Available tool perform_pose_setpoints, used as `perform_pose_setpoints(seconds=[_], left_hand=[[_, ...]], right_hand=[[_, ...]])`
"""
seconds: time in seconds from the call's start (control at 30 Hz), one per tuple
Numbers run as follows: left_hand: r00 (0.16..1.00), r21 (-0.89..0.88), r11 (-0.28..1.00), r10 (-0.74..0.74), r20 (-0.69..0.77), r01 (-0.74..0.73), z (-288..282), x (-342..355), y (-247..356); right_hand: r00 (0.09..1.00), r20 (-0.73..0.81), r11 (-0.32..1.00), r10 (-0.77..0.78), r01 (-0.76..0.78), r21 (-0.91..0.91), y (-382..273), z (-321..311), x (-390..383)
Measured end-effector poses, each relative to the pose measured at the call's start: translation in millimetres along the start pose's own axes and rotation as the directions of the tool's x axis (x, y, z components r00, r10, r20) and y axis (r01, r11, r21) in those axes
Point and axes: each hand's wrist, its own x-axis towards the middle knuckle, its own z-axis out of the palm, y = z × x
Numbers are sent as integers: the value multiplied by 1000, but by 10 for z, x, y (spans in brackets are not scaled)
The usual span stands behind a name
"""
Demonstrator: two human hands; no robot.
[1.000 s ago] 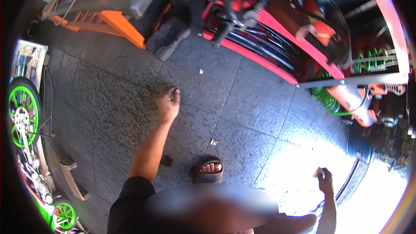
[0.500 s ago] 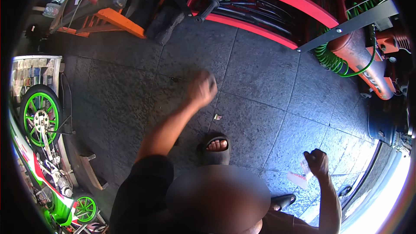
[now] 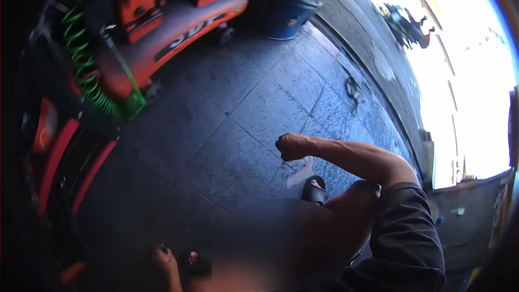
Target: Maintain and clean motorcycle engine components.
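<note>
In front of my body my right hand (image 3: 295,146) is a closed fist, the arm bent at the elbow. A pale, see-through plastic wrapper (image 3: 300,175) with faint red marks hangs below that fist, above the floor by my sandal. Low at the left, my left hand (image 3: 166,259) is closed around something small and dark that I cannot make out. It is in shadow beside my other foot. A black sandal (image 3: 313,190) is on the foot beneath the wrapper.
An orange-red air compressor tank (image 3: 184,35) stands far left, with a green coiled hose (image 3: 81,48) beside it. Nearer is a red-framed rack (image 3: 59,157). A blue drum (image 3: 284,28) stands farther back. Grey tiles (image 3: 254,113) reach a sill; a motorbike (image 3: 405,24) is outside.
The view has swung right toward the bright doorway. My left hand has dropped from mid-floor to the lower left edge. My right hand still has the wrapper.
</note>
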Motion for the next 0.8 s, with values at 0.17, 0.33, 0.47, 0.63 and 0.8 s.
perform_pose_setpoints(seconds=[0.17, 0.33, 0.47, 0.63, 0.8], left_hand=[[957, -266, 930, -202, 207, 254, -837, 533, 1038], [960, -76, 959, 268, -80, -274, -2058, 1003, 1194], [910, -696, 653, 26, 415, 299, -2604, 1321, 3140], [822, -582, 771, 141, 551, 257, -2187, 1219, 5629], [915, -388, 910, 26, 403, 145, -628, 823, 7511]], right_hand=[[939, -287, 981, 191, -178, 71, 1154, -350, -765], [795, -191, 791, 576, -482, 377, 1473, -469, -1942], [533, 58, 416, 844, -719, 557, 1398, 342, -4134], [102, 629, -259, 770, -852, 455, 1302, 527, -5585], [127, 480, -215, 868, -775, 595, 3039, 594, -5543]])
